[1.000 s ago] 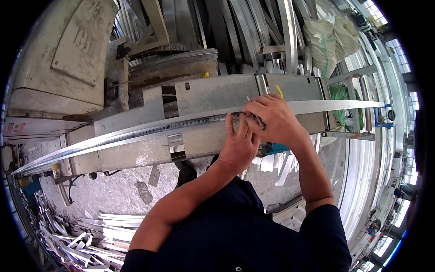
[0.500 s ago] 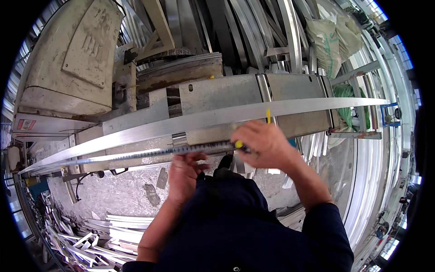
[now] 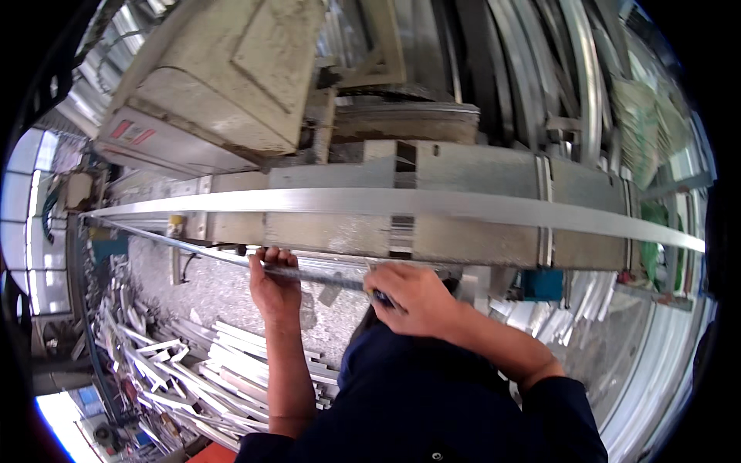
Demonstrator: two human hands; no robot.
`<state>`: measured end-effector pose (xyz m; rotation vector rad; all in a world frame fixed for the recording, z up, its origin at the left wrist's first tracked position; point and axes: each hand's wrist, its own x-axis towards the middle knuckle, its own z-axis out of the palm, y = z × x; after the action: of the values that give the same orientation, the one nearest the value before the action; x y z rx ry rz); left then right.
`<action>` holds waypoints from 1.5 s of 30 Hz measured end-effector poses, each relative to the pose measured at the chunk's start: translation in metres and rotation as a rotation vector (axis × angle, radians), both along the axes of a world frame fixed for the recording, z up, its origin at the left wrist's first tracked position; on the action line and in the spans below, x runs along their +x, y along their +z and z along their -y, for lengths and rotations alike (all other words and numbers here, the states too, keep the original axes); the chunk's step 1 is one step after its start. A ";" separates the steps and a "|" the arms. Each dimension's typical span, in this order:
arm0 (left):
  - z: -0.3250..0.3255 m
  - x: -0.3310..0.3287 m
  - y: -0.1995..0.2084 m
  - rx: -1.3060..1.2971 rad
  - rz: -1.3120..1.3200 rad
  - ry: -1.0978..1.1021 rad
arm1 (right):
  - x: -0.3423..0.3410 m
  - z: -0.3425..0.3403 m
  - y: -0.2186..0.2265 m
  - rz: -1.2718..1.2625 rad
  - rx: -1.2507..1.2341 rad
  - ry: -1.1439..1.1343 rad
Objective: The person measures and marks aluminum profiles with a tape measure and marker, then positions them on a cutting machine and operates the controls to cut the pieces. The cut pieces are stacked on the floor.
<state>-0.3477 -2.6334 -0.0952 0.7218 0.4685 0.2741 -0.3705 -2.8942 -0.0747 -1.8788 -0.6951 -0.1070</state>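
My right hand (image 3: 417, 301) is closed around a tape measure (image 3: 384, 299), whose dark case shows only in part between the fingers. From it the long metal blade (image 3: 208, 251) runs out to the far left. My left hand (image 3: 274, 289) is turned palm up, its fingers curled about the blade partway along. Just beyond both hands, a long silver aluminium bar (image 3: 332, 201) lies lengthwise on the metal machine bed (image 3: 324, 231). The blade's far end meets the bar's left end, too small to make out closely.
A large grimy machine housing (image 3: 224, 85) stands at the back left. Many metal profiles (image 3: 517, 69) lean at the back, beside a pale sack (image 3: 644, 131). Offcuts (image 3: 193, 370) are heaped on the floor at lower left. A teal box (image 3: 542, 284) sits under the bed's front edge.
The view has swung left, showing more of the left end. Both hands have drawn back from the bar toward my body, and the blade now slants away from it.
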 end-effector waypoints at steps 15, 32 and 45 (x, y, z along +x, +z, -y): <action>-0.161 -0.050 -0.028 -0.013 -0.142 0.169 | -0.033 -0.121 -0.019 -0.312 0.097 0.181; -0.447 -0.092 -0.059 -0.195 0.015 0.170 | -0.069 -0.438 0.015 0.023 -0.084 0.256; -0.513 -0.130 -0.115 -0.284 -0.081 0.338 | -0.035 -0.593 -0.005 0.015 -0.318 0.467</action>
<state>-0.4774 -2.1203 -0.2106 0.3747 0.6920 0.4852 -0.4056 -2.3016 -0.0796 -1.9597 -1.1971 0.3056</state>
